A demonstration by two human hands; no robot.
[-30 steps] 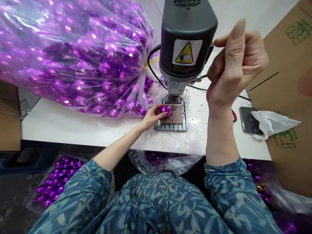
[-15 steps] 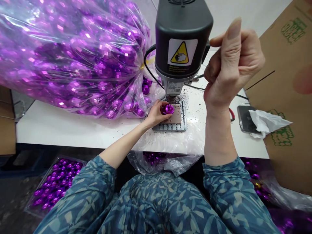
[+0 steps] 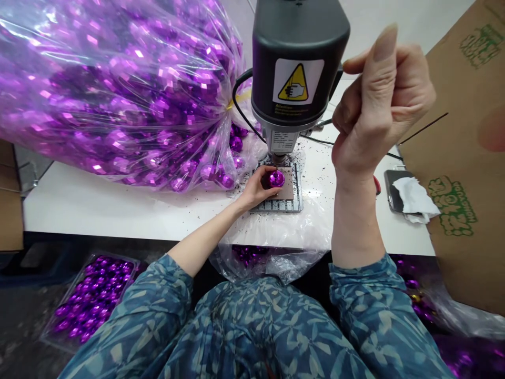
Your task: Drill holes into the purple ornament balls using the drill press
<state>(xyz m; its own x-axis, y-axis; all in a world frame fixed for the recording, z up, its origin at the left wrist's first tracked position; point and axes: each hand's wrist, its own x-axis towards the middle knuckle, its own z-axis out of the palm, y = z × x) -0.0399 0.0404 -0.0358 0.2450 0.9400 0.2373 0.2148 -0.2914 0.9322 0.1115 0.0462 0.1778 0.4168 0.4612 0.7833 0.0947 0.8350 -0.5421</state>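
My left hand (image 3: 256, 188) holds a shiny purple faceted ball (image 3: 276, 179) between thumb and fingers. The ball rests on a brown square board (image 3: 287, 192) upon the slotted metal base (image 3: 276, 207) of a small drill press (image 3: 300, 31). Right above the ball is the press's chuck (image 3: 278, 158); whether a bit touches the ball I cannot tell. My right hand (image 3: 379, 105) is raised beside the motor housing, closed in a fist round the press handle, which is mostly hidden behind the fingers.
A large clear bag of purple balls (image 3: 118, 105) lies at the left of the white table (image 3: 118, 213). Dark shavings surround the base. A phone-like black object (image 3: 394, 195) lies under a white tissue (image 3: 416, 196), by a cardboard box (image 3: 465, 158). A tray of purple balls (image 3: 92, 300) stands lower left.
My left hand and the ball have shifted slightly right on the board, and more of the ball shows between the fingers. The tissue's loose end has dropped. My right hand keeps its fist.
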